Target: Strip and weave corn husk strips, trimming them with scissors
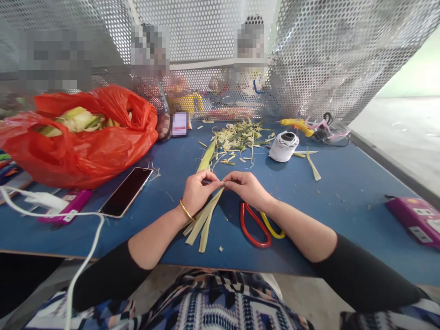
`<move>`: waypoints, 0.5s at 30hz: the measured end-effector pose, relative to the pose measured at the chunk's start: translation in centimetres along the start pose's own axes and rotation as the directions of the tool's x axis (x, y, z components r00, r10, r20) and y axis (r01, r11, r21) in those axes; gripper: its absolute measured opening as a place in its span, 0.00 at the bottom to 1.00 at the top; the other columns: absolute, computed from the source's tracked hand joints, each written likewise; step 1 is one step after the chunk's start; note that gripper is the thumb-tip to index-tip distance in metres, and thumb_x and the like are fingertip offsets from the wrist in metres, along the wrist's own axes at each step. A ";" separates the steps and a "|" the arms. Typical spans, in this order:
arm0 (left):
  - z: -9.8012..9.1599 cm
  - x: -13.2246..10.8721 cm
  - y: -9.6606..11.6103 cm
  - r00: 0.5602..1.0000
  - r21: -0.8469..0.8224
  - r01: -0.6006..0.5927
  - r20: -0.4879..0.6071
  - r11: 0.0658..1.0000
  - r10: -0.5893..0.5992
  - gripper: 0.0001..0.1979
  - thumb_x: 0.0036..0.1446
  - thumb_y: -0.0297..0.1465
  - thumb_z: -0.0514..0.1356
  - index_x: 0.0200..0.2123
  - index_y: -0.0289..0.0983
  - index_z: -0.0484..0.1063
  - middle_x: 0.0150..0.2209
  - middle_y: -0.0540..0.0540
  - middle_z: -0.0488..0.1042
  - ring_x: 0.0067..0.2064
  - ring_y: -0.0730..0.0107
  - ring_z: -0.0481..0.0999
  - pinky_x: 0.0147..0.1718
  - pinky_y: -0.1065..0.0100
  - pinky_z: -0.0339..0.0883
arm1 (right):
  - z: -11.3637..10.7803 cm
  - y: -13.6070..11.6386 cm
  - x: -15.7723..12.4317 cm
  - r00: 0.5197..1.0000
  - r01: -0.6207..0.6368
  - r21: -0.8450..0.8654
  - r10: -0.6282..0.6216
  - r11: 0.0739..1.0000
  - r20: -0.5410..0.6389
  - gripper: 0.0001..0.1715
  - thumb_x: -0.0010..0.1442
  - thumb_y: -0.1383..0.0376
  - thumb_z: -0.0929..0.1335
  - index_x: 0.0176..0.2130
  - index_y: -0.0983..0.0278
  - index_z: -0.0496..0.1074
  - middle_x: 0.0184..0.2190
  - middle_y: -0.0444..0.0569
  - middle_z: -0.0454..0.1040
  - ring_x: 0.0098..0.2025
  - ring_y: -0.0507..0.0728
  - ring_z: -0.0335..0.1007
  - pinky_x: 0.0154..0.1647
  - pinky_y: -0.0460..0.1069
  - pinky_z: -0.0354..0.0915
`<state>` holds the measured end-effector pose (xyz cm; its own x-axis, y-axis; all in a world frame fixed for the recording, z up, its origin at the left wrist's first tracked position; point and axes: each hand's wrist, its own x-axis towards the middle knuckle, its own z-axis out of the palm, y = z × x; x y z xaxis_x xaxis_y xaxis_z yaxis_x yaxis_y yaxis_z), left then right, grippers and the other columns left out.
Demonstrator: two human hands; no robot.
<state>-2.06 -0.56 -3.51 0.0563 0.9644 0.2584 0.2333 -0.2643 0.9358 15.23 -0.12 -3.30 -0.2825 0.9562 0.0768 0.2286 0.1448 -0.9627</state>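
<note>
My left hand (200,190), with a gold bangle at its wrist, is closed in a pinch on pale dried corn husk strips (202,227) that hang down towards the table edge. My right hand (249,189) pinches at the same point; its fingertips meet the left ones, so the exact bit between them is hardly visible. Just beyond the left hand lies a wider greenish husk piece (207,156). Under my right wrist are scissors with one red handle loop (256,229) and one yellow; their blades are hidden.
Husk scraps (240,135) lie ahead, beside a white thread cone (283,146) and a yellow glue gun (298,125). At left are a red plastic bag (103,151) of husks, a phone (127,191) and a white cable (92,247). A purple power strip (414,219) sits right. Perforated mesh (220,41) stands behind.
</note>
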 end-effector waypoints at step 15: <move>-0.2 0.2 -0.3 0.998 -0.044 0.066 0.005 0.997 -0.066 0.11 0.41 0.37 0.72 0.21 0.39 0.75 0.26 0.49 0.78 0.29 0.69 0.75 0.33 0.67 0.72 | -0.4 -0.2 0.0 0.999 -0.033 0.157 0.038 0.987 -0.026 0.06 0.51 0.62 0.71 0.27 0.62 0.76 0.26 0.44 0.77 0.32 0.54 0.74 0.40 0.49 0.69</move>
<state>-2.30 -0.25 -3.72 0.0456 0.9798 0.1949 0.1933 -0.2001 0.9605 15.54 -0.04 -3.04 -0.2490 0.9673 0.0474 0.0889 0.0716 -0.9935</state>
